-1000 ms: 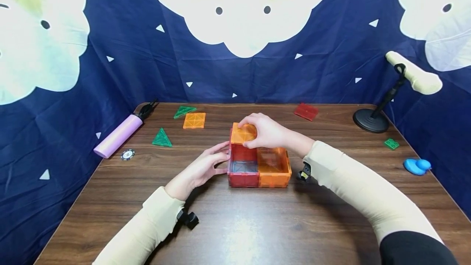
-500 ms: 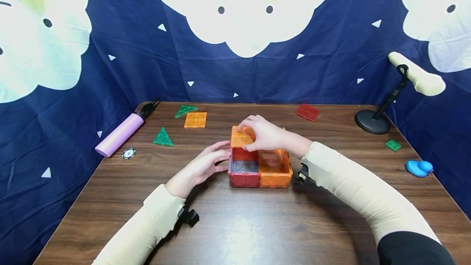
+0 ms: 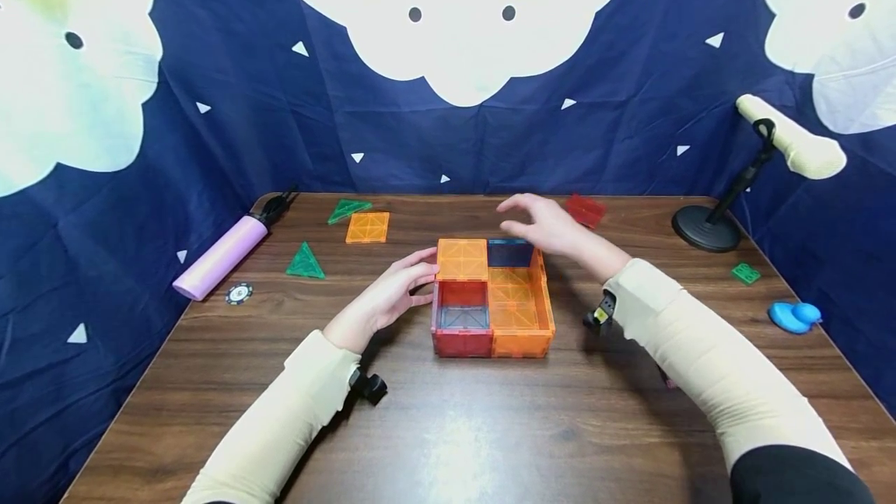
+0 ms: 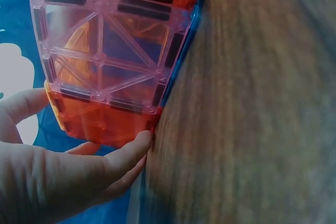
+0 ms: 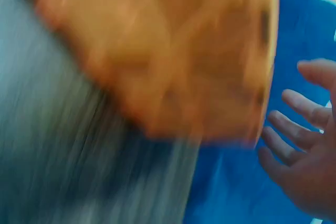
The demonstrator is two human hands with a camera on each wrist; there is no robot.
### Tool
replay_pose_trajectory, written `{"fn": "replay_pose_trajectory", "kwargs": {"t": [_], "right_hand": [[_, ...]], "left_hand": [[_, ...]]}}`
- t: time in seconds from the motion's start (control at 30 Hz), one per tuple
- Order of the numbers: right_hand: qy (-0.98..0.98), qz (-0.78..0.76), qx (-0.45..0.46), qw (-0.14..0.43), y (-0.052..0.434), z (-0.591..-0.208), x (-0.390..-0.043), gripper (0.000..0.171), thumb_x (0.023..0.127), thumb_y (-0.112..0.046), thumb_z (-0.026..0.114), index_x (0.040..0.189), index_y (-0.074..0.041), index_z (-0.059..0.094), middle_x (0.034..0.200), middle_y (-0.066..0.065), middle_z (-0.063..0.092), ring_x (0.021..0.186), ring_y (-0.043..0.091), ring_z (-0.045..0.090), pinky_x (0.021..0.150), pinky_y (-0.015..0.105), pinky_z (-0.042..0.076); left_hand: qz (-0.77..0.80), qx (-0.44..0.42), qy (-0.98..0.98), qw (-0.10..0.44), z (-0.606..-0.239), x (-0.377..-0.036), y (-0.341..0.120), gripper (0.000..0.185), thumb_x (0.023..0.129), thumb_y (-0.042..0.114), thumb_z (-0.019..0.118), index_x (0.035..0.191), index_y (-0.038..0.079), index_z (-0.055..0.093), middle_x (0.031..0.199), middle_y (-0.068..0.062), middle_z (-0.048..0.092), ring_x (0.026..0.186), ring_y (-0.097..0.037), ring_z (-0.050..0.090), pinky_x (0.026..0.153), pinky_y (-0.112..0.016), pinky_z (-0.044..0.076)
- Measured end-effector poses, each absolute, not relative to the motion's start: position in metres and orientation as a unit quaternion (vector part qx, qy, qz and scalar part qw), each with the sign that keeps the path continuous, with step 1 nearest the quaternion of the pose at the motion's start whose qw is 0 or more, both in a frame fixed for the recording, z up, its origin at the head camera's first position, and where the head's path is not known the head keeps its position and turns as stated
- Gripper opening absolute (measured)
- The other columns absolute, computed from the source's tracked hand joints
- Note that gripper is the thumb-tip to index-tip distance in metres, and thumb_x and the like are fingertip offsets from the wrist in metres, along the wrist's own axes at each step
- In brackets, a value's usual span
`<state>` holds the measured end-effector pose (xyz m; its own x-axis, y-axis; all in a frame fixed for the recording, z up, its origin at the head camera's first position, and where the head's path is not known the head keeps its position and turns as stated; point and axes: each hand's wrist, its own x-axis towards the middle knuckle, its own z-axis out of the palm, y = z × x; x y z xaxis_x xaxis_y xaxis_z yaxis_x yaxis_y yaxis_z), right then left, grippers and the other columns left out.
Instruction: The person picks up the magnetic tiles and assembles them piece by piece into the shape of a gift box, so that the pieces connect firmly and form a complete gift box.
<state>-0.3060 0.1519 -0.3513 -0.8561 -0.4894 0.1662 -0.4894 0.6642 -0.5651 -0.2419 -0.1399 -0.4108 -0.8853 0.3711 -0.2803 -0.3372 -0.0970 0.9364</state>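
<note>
A low box of translucent magnetic tiles stands mid-table, with red walls [image 3: 463, 344] on the left and orange walls [image 3: 522, 344] on the right. A square orange tile [image 3: 463, 260] lies flat over its back left compartment. At the back right is a dark blue tile [image 3: 509, 253]. My left hand [image 3: 388, 298] touches the box's left side near the back; in the left wrist view its fingertips rest against a red tile [image 4: 100, 121] beside a pink one [image 4: 100, 59]. My right hand [image 3: 549, 225], fingers loosely spread and holding nothing, hovers behind the back right corner.
Left of the box lie green triangle tiles [image 3: 306, 261], an orange square tile [image 3: 367, 227], a poker chip [image 3: 239, 293] and a lilac folded umbrella [image 3: 222, 257]. Red tiles [image 3: 585, 210], a black stand [image 3: 707, 229], a green brick [image 3: 745, 274] and a blue duck [image 3: 794, 317] are right.
My right hand has let go of the orange square tile and moved right and back. That tile now lies flat on the box. My left hand has stayed at the box's left side.
</note>
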Motion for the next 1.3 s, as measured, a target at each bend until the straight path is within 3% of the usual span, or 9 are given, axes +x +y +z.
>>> {"fn": "replay_pose_trajectory", "kwargs": {"t": [0.17,0.37,0.73,0.93,1.13,1.3], "right_hand": [[-0.951,0.259,0.169,0.012,0.202,-0.375,-0.336,0.043,0.101,-0.018,0.060,0.136,0.007,0.057,0.135,0.028,0.058,0.126,0.042,0.053,0.107,0.053,0.039],[-0.971,0.176,0.160,-0.021,0.240,-0.404,-0.344,0.046,0.098,-0.010,0.058,0.134,0.018,0.052,0.138,0.037,0.051,0.133,0.049,0.045,0.112,0.055,0.034],[-0.955,0.178,0.235,-0.043,0.245,-0.399,-0.303,0.039,0.095,-0.003,0.063,0.131,0.011,0.059,0.138,0.036,0.051,0.134,0.051,0.043,0.112,0.060,0.032],[-0.946,0.180,0.267,-0.039,0.242,-0.396,-0.285,0.035,0.094,-0.005,0.067,0.126,0.008,0.063,0.131,0.032,0.056,0.126,0.050,0.050,0.107,0.061,0.037],[-0.947,0.213,0.239,-0.002,0.245,-0.399,-0.296,0.039,0.088,-0.007,0.074,0.123,0.008,0.063,0.125,0.031,0.059,0.118,0.048,0.053,0.103,0.060,0.039],[-0.956,0.202,0.213,-0.027,0.248,-0.406,-0.312,0.054,0.085,-0.013,0.079,0.128,0.011,0.056,0.127,0.034,0.058,0.118,0.048,0.054,0.103,0.060,0.040]], "left_hand": [[0.742,0.018,0.625,0.242,-0.410,-0.242,-0.140,0.063,0.102,0.017,0.056,0.160,0.010,0.031,0.154,-0.017,0.042,0.139,-0.035,0.039,0.113,-0.059,0.034],[0.739,0.015,0.627,0.247,-0.412,-0.241,-0.142,0.064,0.103,0.018,0.056,0.160,0.011,0.030,0.156,-0.016,0.041,0.142,-0.035,0.037,0.113,-0.061,0.033],[0.742,0.022,0.624,0.245,-0.410,-0.242,-0.145,0.064,0.103,0.017,0.056,0.161,0.010,0.028,0.157,-0.017,0.039,0.143,-0.035,0.035,0.113,-0.061,0.033],[0.741,0.018,0.626,0.240,-0.409,-0.242,-0.143,0.064,0.102,0.018,0.056,0.161,0.011,0.030,0.156,-0.015,0.040,0.143,-0.034,0.035,0.113,-0.060,0.033],[0.742,0.015,0.627,0.238,-0.411,-0.242,-0.141,0.065,0.102,0.017,0.057,0.160,0.011,0.031,0.156,-0.015,0.041,0.144,-0.035,0.034,0.113,-0.061,0.033],[0.742,0.017,0.625,0.241,-0.412,-0.242,-0.141,0.065,0.102,0.016,0.057,0.160,0.011,0.030,0.156,-0.016,0.041,0.143,-0.034,0.035,0.113,-0.060,0.033]]}}
